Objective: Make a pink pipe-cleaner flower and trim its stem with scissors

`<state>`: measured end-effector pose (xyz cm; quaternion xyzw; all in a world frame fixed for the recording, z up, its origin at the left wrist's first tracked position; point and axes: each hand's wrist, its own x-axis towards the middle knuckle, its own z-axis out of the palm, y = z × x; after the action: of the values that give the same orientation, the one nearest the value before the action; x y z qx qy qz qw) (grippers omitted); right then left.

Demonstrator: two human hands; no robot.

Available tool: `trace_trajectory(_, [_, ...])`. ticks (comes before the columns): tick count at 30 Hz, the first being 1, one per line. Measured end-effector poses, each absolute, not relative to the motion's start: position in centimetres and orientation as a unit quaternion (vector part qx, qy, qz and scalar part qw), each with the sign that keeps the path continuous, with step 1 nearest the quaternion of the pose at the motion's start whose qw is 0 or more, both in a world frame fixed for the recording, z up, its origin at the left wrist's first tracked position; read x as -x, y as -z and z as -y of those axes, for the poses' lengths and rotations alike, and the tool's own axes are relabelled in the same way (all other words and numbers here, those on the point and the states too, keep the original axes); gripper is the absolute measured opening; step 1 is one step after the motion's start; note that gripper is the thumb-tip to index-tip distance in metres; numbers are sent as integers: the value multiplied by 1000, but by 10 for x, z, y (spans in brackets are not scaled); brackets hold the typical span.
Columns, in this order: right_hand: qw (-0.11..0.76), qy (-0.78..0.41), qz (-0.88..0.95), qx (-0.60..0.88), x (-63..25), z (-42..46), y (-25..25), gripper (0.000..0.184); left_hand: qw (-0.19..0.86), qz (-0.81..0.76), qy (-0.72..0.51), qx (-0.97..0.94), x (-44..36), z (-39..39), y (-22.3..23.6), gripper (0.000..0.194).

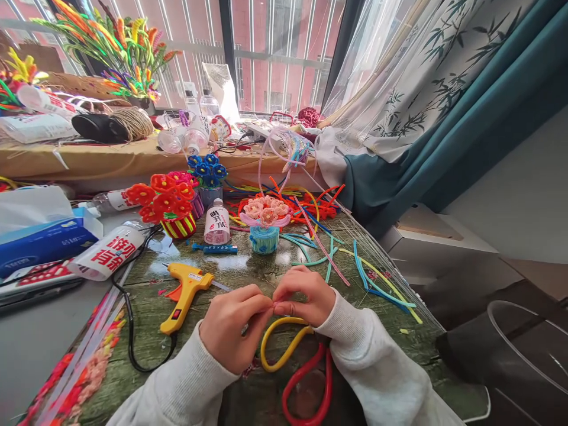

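My left hand [239, 325] and my right hand [306, 294] meet above the table, thumbs and forefingers pinched together at the tips. Something small and pinkish seems to be between them, mostly hidden by the fingers. Just below lie a yellow loop [262, 349] and a red loop [286, 393], which look like scissor handles; whatever joins them is hidden under my right wrist. To the left of my left hand lies a yellow hot glue gun [190, 290] on its side. Beyond my hands stands a light blue pot [264, 239] holding pink pipe-cleaner flowers [266, 210].
Red flowers [162, 198] in a striped pot, blue flowers [207, 171] and a bottle [217, 223] stand farther back. Loose pipe cleaners [377, 281] lie at right. The glue gun's black cord [129, 319] curls at left. A dark bin [501, 361] stands beside the table.
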<state>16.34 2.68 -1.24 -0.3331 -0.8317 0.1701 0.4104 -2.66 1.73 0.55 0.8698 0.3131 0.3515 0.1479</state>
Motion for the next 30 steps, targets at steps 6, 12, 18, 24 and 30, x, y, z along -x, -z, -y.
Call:
trace_trajectory(6, [426, -93, 844, 312, -162, -28, 8, 42, 232, -340, -364, -835, 25, -20, -7, 24])
trace_trajectory(12, [433, 87, 841, 311, -160, -21, 5, 31, 424, -401, -363, -726, 21, -20, -3, 29])
trace_trajectory(18, [467, 220, 805, 294, -160, -16, 1, 21, 411, -406, -374, -726, 22, -17, -8, 28])
trace_trajectory(24, [447, -12, 828, 338, -167, -27, 1, 29, -11, -279, -375, -884, 27, -21, -20, 26])
trace_trajectory(30, [435, -14, 840, 325, -165, -28, 8, 28, -112, -244, -346, -899, 24, -20, -19, 34])
